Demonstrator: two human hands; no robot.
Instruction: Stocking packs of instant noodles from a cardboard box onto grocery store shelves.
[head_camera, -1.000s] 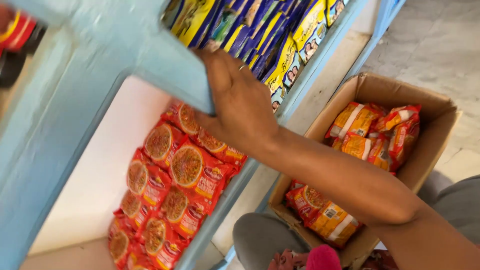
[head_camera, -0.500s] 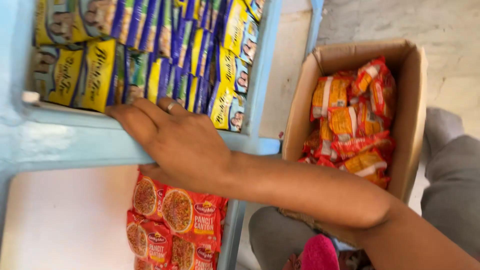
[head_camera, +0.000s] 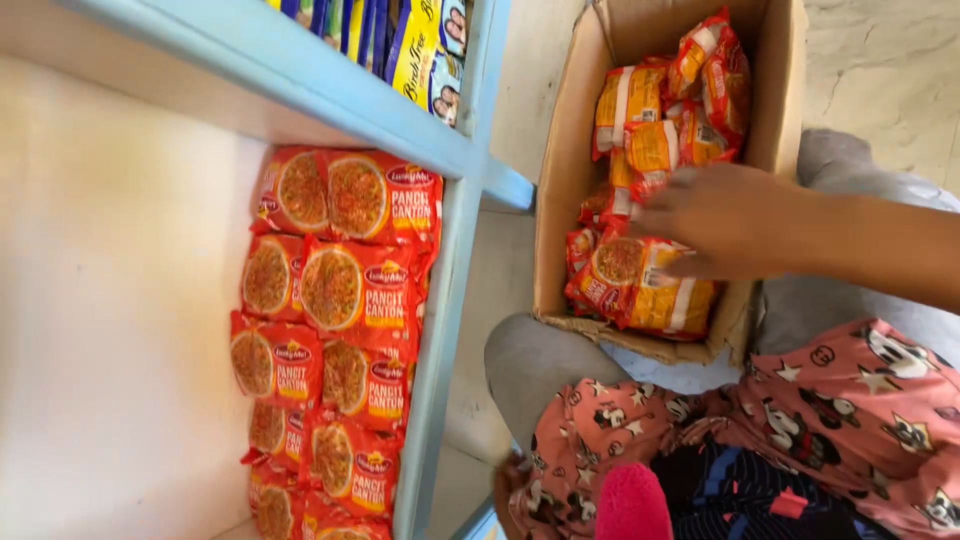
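Lap: pink patterned cloth (head_camera: 800, 420) nearest the camera, knees by the box.
Hand: one hand (head_camera: 715, 220), which one unclear, fingers spread on a noodle pack (head_camera: 640, 285) at the box's front, not yet closed around it.
Box: cardboard box (head_camera: 565, 180), half full of packs.
Advice: pinch the pack's edge; lift flat.
Shelf: blue shelf (head_camera: 440, 330), packs stacked in rows (head_camera: 340, 290).

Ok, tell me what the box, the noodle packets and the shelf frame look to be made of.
Box: brown corrugated cardboard, matt, with frayed, bent edges. Noodle packets: thin glossy plastic film, going by the sheen, crinkles and sealed ends. Shelf frame: pale blue painted bars, smooth; wood or metal underneath cannot be told. The hand reaches into the box, onto the packets there.
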